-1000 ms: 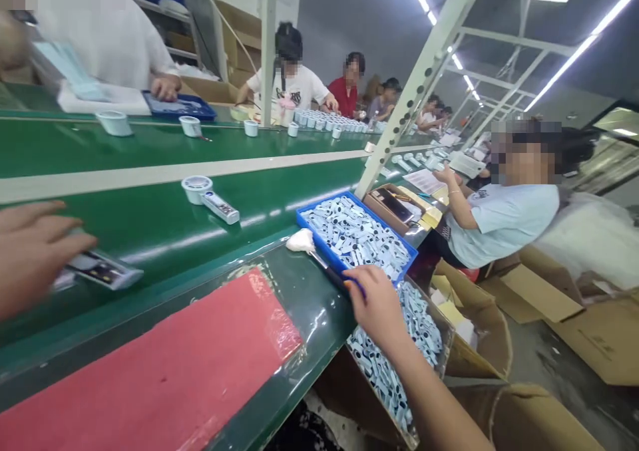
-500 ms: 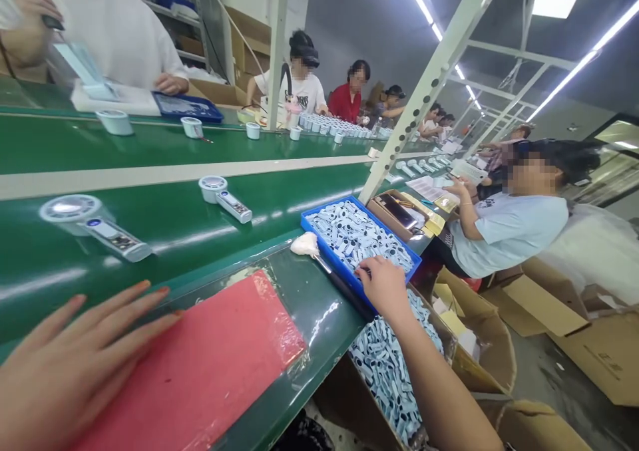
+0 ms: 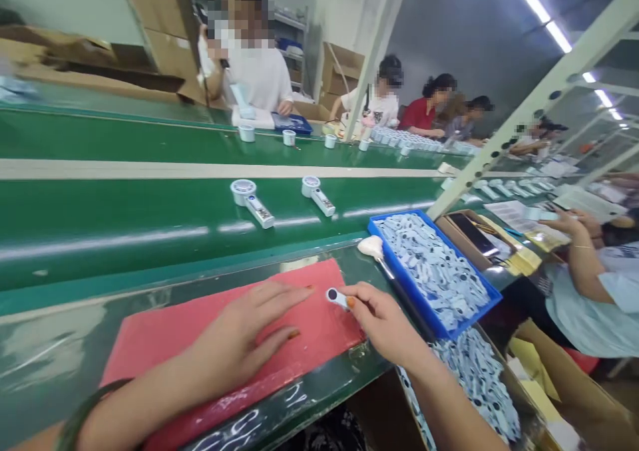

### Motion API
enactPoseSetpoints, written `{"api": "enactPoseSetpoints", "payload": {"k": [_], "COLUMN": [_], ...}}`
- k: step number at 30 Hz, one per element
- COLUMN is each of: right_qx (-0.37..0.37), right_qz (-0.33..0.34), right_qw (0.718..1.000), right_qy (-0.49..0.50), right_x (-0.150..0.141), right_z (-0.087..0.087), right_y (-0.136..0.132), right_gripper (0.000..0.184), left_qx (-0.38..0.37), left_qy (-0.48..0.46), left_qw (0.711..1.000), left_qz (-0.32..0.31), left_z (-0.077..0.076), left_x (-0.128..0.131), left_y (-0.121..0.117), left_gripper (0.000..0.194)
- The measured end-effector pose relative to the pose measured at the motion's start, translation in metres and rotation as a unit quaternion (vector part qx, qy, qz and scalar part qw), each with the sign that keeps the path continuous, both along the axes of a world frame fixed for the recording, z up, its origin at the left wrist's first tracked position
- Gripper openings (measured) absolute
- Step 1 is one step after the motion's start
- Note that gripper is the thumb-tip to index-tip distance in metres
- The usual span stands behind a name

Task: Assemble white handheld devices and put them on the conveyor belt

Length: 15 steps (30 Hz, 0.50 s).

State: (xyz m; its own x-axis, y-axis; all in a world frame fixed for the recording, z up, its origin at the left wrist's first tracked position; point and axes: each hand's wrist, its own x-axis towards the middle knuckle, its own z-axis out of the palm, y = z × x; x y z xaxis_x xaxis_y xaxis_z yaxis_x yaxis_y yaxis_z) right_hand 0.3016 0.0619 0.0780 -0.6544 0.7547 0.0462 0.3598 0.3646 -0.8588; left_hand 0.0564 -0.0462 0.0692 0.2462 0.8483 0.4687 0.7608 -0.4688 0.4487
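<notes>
The right hand (image 3: 387, 321) pinches a small white part (image 3: 336, 297) between thumb and forefinger, the part sticking out toward ten o'clock from the fingertips, its dark round end farthest from the palm. It hangs just over the right edge of the red mat (image 3: 200, 344). The left hand (image 3: 244, 341) lies flat on that mat, fingers loosely spread and holding nothing, its fingertips near the part at about nine o'clock of it. At three o'clock of the right hand stands a blue tray (image 3: 492, 301) heaped with like parts, a white brush (image 3: 372, 246) beside its near corner. Bare mat lies toward eight o'clock; the table edge runs close below both wrists.
</notes>
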Motion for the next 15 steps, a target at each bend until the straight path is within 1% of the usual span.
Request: {"api": "enactPoseSetpoints", "payload": {"k": [2, 4, 6, 7, 8, 9, 11, 12, 13, 14, 15], "right_qx": [-0.038, -0.092, -0.129, -0.126, -0.102, -0.057, 0.066, 0.125, 0.161, 0.183, 0.2], "right_qz": [0.038, 0.047, 0.04, 0.039, 0.042, 0.05, 0.073, 0.087, 0.1, 0.112, 0.124], "right_qw": [0.999, 0.994, 0.99, 0.99, 0.993, 0.997, 0.995, 0.988, 0.982, 0.977, 0.972], "right_qy": [0.004, 0.021, 0.04, 0.042, 0.039, 0.03, 0.008, 0.004, -0.005, -0.016, -0.025], "right_x": [-0.017, -0.032, -0.045, -0.05, -0.055, -0.059, -0.067, -0.071, -0.075, -0.079, -0.084], "right_z": [0.0, -0.004, -0.01, -0.013, -0.017, -0.021, -0.033, -0.041, -0.051, -0.062, -0.073], "right_y": [-0.012, -0.021, -0.028, -0.031, -0.033, -0.035, -0.038, -0.038, -0.038, -0.037, -0.035], "right_gripper": [0.03, 0.029, 0.028, 0.027, 0.025, 0.022, 0.019, 0.021, 0.023, 0.023, 0.022], "left_qx": [-0.027, -0.061, -0.087, -0.092, -0.091, -0.089, -0.086, -0.094, -0.105, -0.117, -0.128], "left_qy": [-0.043, -0.089, -0.133, -0.144, -0.143, -0.127, -0.063, -0.02, 0.029, 0.078, 0.125], "left_qw": [0.999, 0.994, 0.987, 0.985, 0.985, 0.987, 0.993, 0.994, 0.993, 0.988, 0.978], "left_qz": [-0.016, -0.021, -0.003, 0.014, 0.031, 0.042, 0.046, 0.045, 0.049, 0.068, 0.106], "left_z": [0.004, 0.001, -0.006, -0.008, -0.008, -0.007, 0.0, 0.004, 0.007, 0.01, 0.012], "left_x": [0.005, 0.004, -0.002, -0.006, -0.01, -0.014, -0.023, -0.031, -0.041, -0.056, -0.077], "left_y": [0.005, 0.006, 0.003, 0.0, -0.005, -0.011, -0.024, -0.03, -0.036, -0.04, -0.045], "left_gripper": [0.033, 0.025, 0.021, 0.02, 0.019, 0.017, 0.012, 0.015, 0.021, 0.028, 0.033]}}
